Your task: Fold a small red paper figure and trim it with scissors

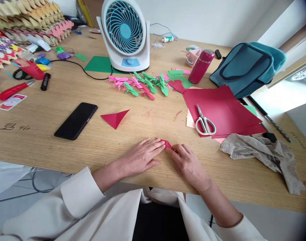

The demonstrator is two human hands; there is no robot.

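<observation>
A small folded piece of red paper point(166, 144) lies on the wooden table point(92, 140) near its front edge. My left hand point(143, 155) rests flat on the table, its stretched fingers pressing down the paper's left side. My right hand point(186, 164) has its fingers curled and pinches the paper's right end. Most of the paper is hidden under both hands. A red paper triangle point(114, 118) lies farther back, left of the hands.
A black phone point(76, 120) lies left. White scissors point(205, 122) sit on a stack of red sheets point(225, 110). Folded pink and green paper figures point(140, 84), a white fan point(125, 35), a red bottle point(201, 66), a teal bag point(245, 67) and a crumpled cloth point(265, 154) stand around.
</observation>
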